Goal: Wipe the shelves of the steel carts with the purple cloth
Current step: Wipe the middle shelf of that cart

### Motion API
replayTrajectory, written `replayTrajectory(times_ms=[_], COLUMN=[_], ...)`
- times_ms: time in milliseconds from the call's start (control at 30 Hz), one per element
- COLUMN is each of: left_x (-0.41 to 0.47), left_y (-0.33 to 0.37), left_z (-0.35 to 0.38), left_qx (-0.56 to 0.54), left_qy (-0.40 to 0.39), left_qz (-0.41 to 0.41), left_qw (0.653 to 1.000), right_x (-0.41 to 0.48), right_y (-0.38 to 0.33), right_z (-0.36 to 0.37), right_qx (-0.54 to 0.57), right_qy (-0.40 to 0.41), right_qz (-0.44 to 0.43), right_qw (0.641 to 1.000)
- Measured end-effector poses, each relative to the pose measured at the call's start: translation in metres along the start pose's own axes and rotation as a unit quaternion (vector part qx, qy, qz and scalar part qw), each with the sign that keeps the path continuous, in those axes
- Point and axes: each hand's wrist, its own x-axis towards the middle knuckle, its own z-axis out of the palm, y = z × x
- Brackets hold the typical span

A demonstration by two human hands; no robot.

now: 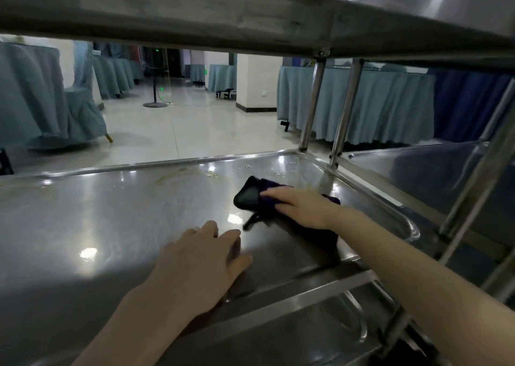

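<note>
Here the right hand lies flat, fingers extended, pressing the purple cloth onto the middle shelf of the steel cart, toward its far right corner. The cloth is bunched, partly under the palm. The left hand rests open, palm down, on the shelf's near edge, apart from the cloth. A yellowish smear marks the shelf near its far rim.

Purple cloth partly hidden under hand
</note>
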Motion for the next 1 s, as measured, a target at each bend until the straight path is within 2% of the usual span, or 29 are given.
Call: replayTrajectory(times_ms=[67,133,200,333,433,500,667,767,833,1000], left_x=[0.002,0.002,0.002,0.009,0.019,0.022,0.024,0.026,0.028,0.039], left_y=[0.004,0.006,0.004,0.008,0.020,0.025,0.024,0.022,0.020,0.031], left_z=[-0.003,-0.006,-0.007,-0.003,0.007,0.010,0.007,0.000,-0.004,0.000], left_qx=[0.014,0.025,0.032,0.062,0.084,0.087,0.062,0.054,0.045,0.081], left_qy=[-0.005,0.001,0.009,0.034,0.022,0.011,-0.033,-0.051,-0.061,-0.062], left_qz=[-0.006,-0.004,-0.001,-0.005,-0.005,0.008,0.032,0.035,0.035,0.063], left_qw=[1.000,1.000,0.999,0.997,0.996,0.996,0.997,0.997,0.997,0.993], right_x=[0.037,0.051,0.030,-0.077,-0.103,-0.075,0.033,0.057,0.039,-0.057], right_y=[0.017,0.021,0.012,-0.019,-0.016,-0.001,0.060,0.069,0.054,0.016], right_z=[0.002,0.003,0.002,0.012,0.007,0.000,-0.006,-0.009,-0.009,0.011], right_qx=[-0.033,-0.047,-0.035,-0.019,0.042,0.054,-0.013,-0.028,-0.033,0.021], right_qy=[0.038,0.054,0.046,0.055,0.023,0.009,0.048,0.059,0.042,0.035], right_qz=[0.089,0.120,0.087,-0.070,-0.087,-0.050,0.121,0.162,0.136,-0.065], right_qw=[0.995,0.990,0.994,0.996,0.995,0.997,0.991,0.985,0.989,0.997])
